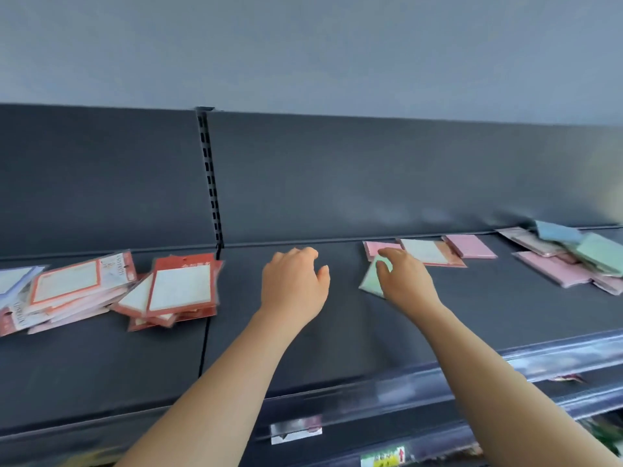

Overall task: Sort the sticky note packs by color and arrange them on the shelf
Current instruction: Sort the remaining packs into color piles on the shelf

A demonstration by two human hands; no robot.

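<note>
My right hand (406,278) grips a pale green sticky note pack (371,281) tilted up off the dark shelf (337,332). My left hand (293,281) hovers over bare shelf with fingers loosely curled, holding nothing. Behind the right hand lie a pink pack (372,249), a red-edged white pack (431,252) and another pink pack (470,246). At the far right sits a mixed heap of pink (553,267), green (600,251) and blue packs (556,230). A pile of red-framed packs (182,288) lies at the left.
The shelf's back panel (371,183) rises behind the packs, with a slotted upright post (210,183) between two sections. A price-tag rail (404,392) runs along the front edge, with lower shelves beneath it.
</note>
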